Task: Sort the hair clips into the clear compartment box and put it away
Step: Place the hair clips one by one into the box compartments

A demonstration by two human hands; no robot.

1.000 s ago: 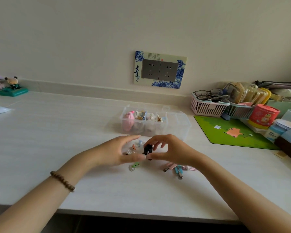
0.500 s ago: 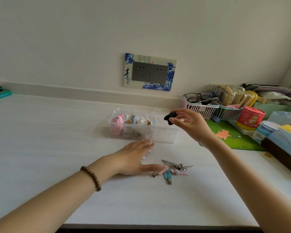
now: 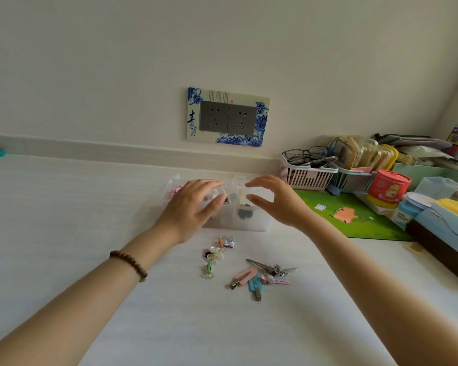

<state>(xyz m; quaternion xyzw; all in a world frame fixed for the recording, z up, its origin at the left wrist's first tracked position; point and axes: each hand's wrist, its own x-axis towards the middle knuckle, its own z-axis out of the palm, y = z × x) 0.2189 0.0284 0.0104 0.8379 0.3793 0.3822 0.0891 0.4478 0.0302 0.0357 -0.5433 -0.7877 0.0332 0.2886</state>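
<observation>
The clear compartment box (image 3: 251,225) stands open on the white desk, with small clips inside and a black clip (image 3: 245,213) lying in a right-hand compartment. My left hand (image 3: 193,204) hovers over the box's left half, fingers spread, holding nothing. My right hand (image 3: 273,202) hovers over its right half, thumb and fingers curved apart, empty. In front of the box lie small transparent clips (image 3: 217,253) with orange and green parts. To their right lies a pile of long clips (image 3: 257,277), pink, blue and silver.
A pink basket (image 3: 299,175) with glasses, a second basket of packets, a red tub (image 3: 388,187) and a green mat (image 3: 354,217) crowd the right side. Blue boxes and a dark case (image 3: 444,249) sit at the right edge. A wall socket (image 3: 228,117) is behind the box.
My right hand carried the black clip from the desk to the box and let it go in a right compartment. My left hand rose from the desk to above the box.
</observation>
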